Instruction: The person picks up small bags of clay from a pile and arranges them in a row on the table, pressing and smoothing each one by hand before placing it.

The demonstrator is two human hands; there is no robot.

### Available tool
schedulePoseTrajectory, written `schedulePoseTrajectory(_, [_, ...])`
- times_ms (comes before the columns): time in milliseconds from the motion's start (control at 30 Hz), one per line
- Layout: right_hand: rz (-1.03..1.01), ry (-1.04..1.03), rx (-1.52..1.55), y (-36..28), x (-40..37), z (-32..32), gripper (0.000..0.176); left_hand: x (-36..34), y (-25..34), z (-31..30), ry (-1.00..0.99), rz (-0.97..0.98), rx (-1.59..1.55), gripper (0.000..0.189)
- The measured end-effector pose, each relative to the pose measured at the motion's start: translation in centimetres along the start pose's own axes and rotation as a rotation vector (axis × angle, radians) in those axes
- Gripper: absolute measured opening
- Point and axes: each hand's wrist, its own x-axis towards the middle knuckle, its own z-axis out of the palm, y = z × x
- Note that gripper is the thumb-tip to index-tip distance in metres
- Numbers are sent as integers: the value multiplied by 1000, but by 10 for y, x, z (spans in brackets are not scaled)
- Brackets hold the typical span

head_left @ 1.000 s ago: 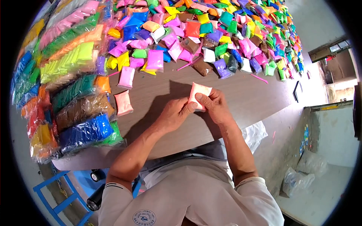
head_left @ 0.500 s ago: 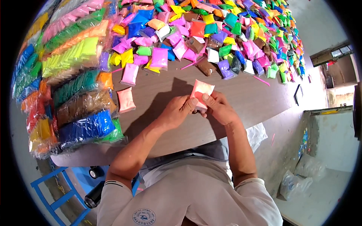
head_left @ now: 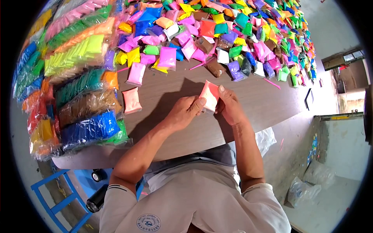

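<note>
Between my two hands, above the brown table, is a small clear packet of salmon-pink clay-like material. My left hand pinches its lower left side, thumb on the front face. On the other side, my right hand grips the right edge, its thumb near the upper right corner. The fingers behind the packet are mostly hidden. A similar salmon packet lies on the table to the left of my left hand, with a light pink packet just beyond it.
A large heap of multicoloured packets covers the far side of the table. Bundled packets in clear bags, such as the dark blue bundle, are stacked at the left. A blue metal frame and a black bottle stand below the table.
My right thumb has moved from the packet's front face up to its upper right edge. More of the packet's face shows now. My left hand still holds its side.
</note>
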Motion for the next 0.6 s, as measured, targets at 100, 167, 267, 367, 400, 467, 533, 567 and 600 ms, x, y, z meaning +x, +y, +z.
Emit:
schedulePoseTrajectory(100, [-34,37,-170,-5,7,7,36,1,-4,2,3,12,22,57])
schedulePoseTrajectory(167, [-77,19,-108,-4,10,11,32,1,-3,2,19,22,17,59])
schedulePoseTrajectory(267, [-79,6,-80,-7,13,13,28,0,-1,3,38,25,-7,60])
schedulePoseTrajectory(367, [-90,22,-35,-8,15,19,26,0,3,2,10,25,20,56])
schedulePoseTrajectory(400, [-99,30,-12,-8,15,21,25,-1,3,2,-6,26,51,55])
schedulePoseTrajectory(467, [-99,13,-93,-3,19,16,29,-2,3,4,-9,44,91,56])
schedulePoseTrajectory(533, [-98,3,-113,-1,21,13,30,-2,2,6,22,81,111,58])
schedulePoseTrajectory(567, [-95,2,-91,-1,21,14,28,-2,3,5,14,64,86,57])
schedulePoseTrajectory(600, [-91,-2,-70,0,21,14,27,-2,6,3,8,47,62,56])
